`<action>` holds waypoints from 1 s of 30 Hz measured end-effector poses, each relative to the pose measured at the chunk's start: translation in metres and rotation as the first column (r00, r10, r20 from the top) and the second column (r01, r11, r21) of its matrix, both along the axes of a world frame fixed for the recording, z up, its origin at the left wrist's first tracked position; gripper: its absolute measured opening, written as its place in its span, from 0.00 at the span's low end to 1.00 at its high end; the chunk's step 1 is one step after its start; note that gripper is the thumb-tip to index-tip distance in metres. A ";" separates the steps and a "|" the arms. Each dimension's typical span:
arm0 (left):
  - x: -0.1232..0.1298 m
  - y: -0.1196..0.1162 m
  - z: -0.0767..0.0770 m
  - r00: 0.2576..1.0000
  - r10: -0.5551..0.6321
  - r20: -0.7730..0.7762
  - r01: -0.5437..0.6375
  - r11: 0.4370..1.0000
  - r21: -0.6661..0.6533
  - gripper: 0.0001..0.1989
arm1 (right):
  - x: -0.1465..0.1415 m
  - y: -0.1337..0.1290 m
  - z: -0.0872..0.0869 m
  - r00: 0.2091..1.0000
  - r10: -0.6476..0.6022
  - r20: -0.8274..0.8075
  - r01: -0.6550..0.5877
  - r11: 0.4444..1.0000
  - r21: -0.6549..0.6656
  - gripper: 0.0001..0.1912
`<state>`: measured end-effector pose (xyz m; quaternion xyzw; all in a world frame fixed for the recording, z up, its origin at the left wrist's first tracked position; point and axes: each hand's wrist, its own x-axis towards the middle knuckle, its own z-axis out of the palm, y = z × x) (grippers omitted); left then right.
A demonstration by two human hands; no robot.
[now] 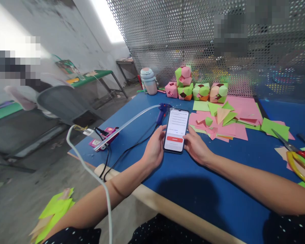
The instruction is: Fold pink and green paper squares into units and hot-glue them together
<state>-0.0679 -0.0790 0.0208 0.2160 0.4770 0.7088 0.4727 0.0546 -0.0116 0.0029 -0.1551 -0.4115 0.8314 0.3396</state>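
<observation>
A smartphone (176, 130) with a lit white screen and a red button is held upright above the blue table. My left hand (154, 147) grips its left edge, fingers wrapped behind it. At the right edge, my right hand (196, 145) holds the phone too, its thumb by the lower part of the screen. Just behind the phone lies a blue glue gun (163, 113) with a long clear stick in it. Pink and green paper pieces (230, 130) are spread to the right of the phone.
Folded paper balls (201, 92) and a bottle (149, 81) stand along the perforated metal screen. Scissors (296, 154) lie at the right. A white cable (87, 169) and black cord cross the left side. A person sits on a chair (63, 101) at the left.
</observation>
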 end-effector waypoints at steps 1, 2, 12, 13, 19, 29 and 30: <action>0.000 0.000 0.000 1.000 -0.009 0.001 0.009 1.000 0.001 0.15 | 0.000 0.000 0.000 1.000 -0.003 0.002 0.003 1.000 0.000 0.27; 0.000 0.000 0.000 1.000 -0.017 0.003 0.017 1.000 0.001 0.15 | 0.000 0.000 0.001 1.000 -0.004 0.005 0.004 1.000 0.001 0.27; -0.002 0.001 -0.001 1.000 -0.007 0.029 0.007 1.000 0.001 0.14 | -0.002 0.000 -0.005 1.000 -0.011 -0.005 0.011 1.000 0.019 0.27; -0.002 0.001 -0.001 0.999 -0.003 0.035 0.003 1.000 -0.001 0.14 | -0.001 0.000 -0.005 1.000 -0.011 -0.003 0.011 1.000 0.020 0.27; -0.004 0.000 -0.004 0.998 0.021 0.063 -0.020 0.999 -0.025 0.14 | -0.001 0.000 -0.004 1.000 -0.008 -0.007 0.008 0.999 0.041 0.26; -0.006 0.002 -0.005 0.995 -0.076 0.059 0.078 0.997 -0.029 0.14 | 0.000 -0.001 0.001 1.000 0.029 -0.010 -0.028 0.997 0.074 0.24; -0.007 0.002 -0.006 0.995 -0.080 0.057 0.081 0.997 -0.013 0.14 | 0.000 -0.001 0.001 1.000 0.030 -0.007 -0.030 0.996 0.082 0.24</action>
